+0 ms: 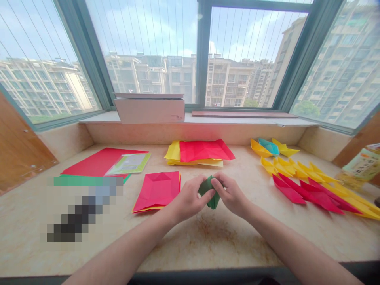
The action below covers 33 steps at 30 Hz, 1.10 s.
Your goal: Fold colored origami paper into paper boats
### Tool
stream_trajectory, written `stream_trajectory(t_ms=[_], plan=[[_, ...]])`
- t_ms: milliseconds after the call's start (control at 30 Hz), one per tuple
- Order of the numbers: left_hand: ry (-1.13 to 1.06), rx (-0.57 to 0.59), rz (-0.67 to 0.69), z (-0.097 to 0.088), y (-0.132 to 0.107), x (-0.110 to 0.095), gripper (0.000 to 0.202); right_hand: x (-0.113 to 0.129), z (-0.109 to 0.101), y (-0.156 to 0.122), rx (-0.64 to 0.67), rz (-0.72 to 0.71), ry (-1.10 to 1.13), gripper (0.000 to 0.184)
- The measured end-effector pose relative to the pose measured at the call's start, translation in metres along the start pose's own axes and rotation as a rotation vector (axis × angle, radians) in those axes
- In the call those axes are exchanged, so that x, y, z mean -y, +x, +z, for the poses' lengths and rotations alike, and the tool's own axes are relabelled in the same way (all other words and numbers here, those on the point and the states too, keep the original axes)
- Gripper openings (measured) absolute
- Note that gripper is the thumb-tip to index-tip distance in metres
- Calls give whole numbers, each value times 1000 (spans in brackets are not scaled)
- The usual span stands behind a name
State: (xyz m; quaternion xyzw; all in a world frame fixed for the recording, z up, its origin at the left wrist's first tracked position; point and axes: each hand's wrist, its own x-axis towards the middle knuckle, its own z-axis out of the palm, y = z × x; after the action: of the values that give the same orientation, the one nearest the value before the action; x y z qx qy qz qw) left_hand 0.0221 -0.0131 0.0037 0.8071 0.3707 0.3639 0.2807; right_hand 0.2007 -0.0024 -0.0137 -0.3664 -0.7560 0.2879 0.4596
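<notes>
Between both hands, above the front middle of the stone counter, is a small piece of folded green paper (212, 201). My left hand (194, 198) grips its left side, thumb lying across the front. On the other side my right hand (230, 194) pinches it near the top edge, with the thumb pressed on the paper. Part of the fold is hidden behind the fingers. Close to my left hand lies a stack of creased red paper (160, 190) with a yellow edge showing. Farther back rests another pile, red paper (204, 151) over yellow sheets (172, 152).
Red paper boats (314, 194), yellow paper boats (297, 168) and a blue one (268, 146) stand at right, near a jar (360, 164). Red sheets (92, 162) and a clear packet (129, 163) lie left, behind a pixelated patch. A white box (150, 111) sits on the sill.
</notes>
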Motion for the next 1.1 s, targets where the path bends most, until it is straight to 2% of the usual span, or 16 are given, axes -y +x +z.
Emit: stream_trajectory(t_ms=[167, 267, 367, 433, 500, 567, 700, 900, 1000, 1100], plan=[[-46, 16, -3, 1, 1, 0, 22, 0, 1, -2, -19, -2, -63, 35], [-87, -12, 22, 0, 0, 0, 24, 1, 0, -1, -36, 7, -14, 34], [-117, -27, 121, -4, -2, 1, 50, 2, -5, 4, -109, 51, 124, 31], [-72, 38, 219, -6, -3, 1, 76, 2, -9, 7, -172, 97, 215, 31], [34, 118, 295, -7, -4, 2, 88, 1, -12, 10, -194, 139, 280, 32], [144, 132, 325, -6, -3, 5, 82, 2, -12, 11, -175, 161, 308, 30], [267, 5, 324, -5, -1, 13, 74, 5, -11, 9, -100, 117, 253, 31], [205, -75, 306, -11, 0, 14, 56, 7, -17, 7, 15, -78, 94, 47], [65, -76, 166, -12, 1, 6, 40, 5, -20, 7, 28, -141, 27, 53], [-79, -87, -14, -11, 2, -2, 33, 3, -19, 7, 11, -77, 12, 45]])
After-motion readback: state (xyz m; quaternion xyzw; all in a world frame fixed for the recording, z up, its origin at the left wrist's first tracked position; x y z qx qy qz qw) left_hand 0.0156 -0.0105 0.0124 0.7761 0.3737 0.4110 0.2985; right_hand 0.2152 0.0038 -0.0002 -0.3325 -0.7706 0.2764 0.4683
